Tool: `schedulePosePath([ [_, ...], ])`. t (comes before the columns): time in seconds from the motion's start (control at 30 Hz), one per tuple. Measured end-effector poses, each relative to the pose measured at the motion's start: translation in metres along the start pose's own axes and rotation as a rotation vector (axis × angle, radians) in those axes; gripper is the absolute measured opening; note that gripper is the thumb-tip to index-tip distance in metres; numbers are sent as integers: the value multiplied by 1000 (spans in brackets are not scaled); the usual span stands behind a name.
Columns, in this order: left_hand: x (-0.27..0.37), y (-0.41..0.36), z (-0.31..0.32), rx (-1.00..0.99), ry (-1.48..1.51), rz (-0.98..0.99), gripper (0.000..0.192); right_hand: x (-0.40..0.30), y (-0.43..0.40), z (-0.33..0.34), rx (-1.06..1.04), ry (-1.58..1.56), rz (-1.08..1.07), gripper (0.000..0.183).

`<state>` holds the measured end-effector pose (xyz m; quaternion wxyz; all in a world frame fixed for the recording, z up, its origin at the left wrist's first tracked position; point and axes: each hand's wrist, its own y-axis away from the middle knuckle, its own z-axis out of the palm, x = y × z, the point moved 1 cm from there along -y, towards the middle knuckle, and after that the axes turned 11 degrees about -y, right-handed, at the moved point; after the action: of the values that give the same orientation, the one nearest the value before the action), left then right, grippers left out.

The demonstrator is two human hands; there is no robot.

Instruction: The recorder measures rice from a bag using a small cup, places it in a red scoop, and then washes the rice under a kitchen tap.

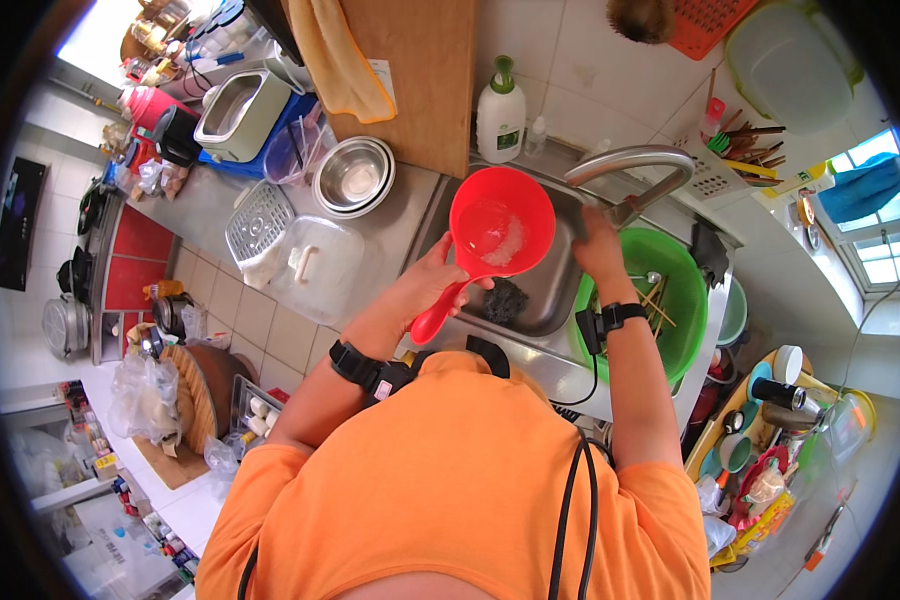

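Note:
My left hand (441,279) grips the handle of a red plastic water dipper (469,202), held over the stainless steel sink (547,300). Inside the dipper's bowl lie some clear liquid and a pale, grainy patch. Beside the base of the curved metal faucet (630,161) is my right hand (598,244); its fingertips are blurred, and whether they touch the faucet lever is unclear. A dark scouring pad (505,300) rests on the sink bottom, below the dipper. Under my right forearm stands a green plastic basket (694,300) with chopsticks and a spoon in it.
Behind the sink stand a white pump bottle (501,120) and a wooden panel (420,75) with a yellow towel. Left on the counter are nested steel bowls (354,176), a clear lid (319,262) and a grey perforated tray (259,225). A chopstick holder (709,169) is at the right wall.

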<state>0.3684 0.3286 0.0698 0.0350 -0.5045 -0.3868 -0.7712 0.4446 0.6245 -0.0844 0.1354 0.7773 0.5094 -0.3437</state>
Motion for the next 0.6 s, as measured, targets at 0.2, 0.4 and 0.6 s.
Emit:
schedulePosePath([
  [0.2,3,-10,5,40,-6,-8,56,-30,8,-19,69,-9,16,44],
  [0.4,9,-15,4,18,-5,54,56,1,9,14,-37,-568,297,32],
  [0.6,8,-17,6,24,-28,38,61,9,2,28,-99,-697,314,41],
])
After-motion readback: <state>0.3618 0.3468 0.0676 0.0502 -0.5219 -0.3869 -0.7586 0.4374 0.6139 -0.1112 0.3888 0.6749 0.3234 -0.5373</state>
